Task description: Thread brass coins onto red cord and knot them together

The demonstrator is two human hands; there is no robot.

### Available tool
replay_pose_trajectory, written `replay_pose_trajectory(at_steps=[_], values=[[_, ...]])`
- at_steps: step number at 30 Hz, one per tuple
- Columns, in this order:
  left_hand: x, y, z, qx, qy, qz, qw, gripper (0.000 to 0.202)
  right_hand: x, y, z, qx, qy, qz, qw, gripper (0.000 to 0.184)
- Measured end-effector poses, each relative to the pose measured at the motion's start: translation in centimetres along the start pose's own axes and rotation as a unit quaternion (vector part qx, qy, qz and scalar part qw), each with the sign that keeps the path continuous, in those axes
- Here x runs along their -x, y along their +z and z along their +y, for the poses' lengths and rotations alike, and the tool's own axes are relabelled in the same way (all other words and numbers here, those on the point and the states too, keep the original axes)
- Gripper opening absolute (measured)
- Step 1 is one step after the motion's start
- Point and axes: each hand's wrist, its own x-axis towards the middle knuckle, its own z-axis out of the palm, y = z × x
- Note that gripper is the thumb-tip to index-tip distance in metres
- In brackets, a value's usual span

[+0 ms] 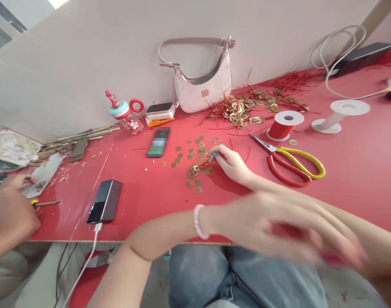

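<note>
My right hand (232, 164) reaches over the red table (359, 171) to a scatter of brass coins (197, 164). Its thumb and fingers pinch a short red cord (204, 164) that runs to a few of the coins. My left arm, with a white bead bracelet (198, 221) on its wrist, crosses in front of me near the table's front edge. My left hand (288, 229) is smeared by motion above that edge; its fingers look stretched, with a red blur beneath them that I cannot make out.
Red-and-yellow scissors (294, 164), a red cord spool (283, 124) and an empty white spool (339, 113) lie to the right. A heap of corded coins (246, 109) and a white handbag (203, 81) are at the back. A charging power bank (104, 201) and another person's hand (12, 207) are on the left.
</note>
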Motion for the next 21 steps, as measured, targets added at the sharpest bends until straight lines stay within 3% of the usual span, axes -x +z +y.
replay_pose_trajectory(at_steps=[1,2,4,5,7,9,15,21], values=[[0.4,-0.6,-1.1,0.046,0.001,0.013,0.999,0.026,0.0,0.0,0.0,-0.001,0.0,-0.005,1.0,0.018],[1.0,-1.4,-2.3,0.066,-0.039,0.098,0.992,0.021,0.0,0.0,-0.1,-0.003,-0.001,-0.009,1.0,0.018],[2.8,-3.1,-5.2,0.011,-0.139,0.214,0.967,0.018,0.0,0.1,-0.2,-0.01,-0.003,-0.007,1.0,0.018],[3.7,-3.8,-6.6,-0.029,-0.181,0.238,0.954,0.018,0.0,0.1,-0.2,-0.013,-0.003,0.001,1.0,0.018],[5.2,-4.7,-8.8,-0.092,-0.235,0.24,0.937,0.02,0.0,0.3,-0.1,-0.016,-0.001,0.023,1.0,0.02],[6.0,-4.9,-9.9,-0.103,-0.287,0.205,0.93,0.024,0.0,0.4,-0.1,-0.022,-0.006,0.033,0.999,0.02],[5.5,-3.4,-9.2,-0.106,-0.299,0.13,0.939,0.021,0.0,0.2,-0.2,-0.029,-0.023,0.036,0.999,0.016],[5.7,-3.3,-9.0,0.019,-0.332,0.181,0.926,0.021,0.1,0.1,-0.2,-0.002,-0.036,0.057,0.998,0.014]])
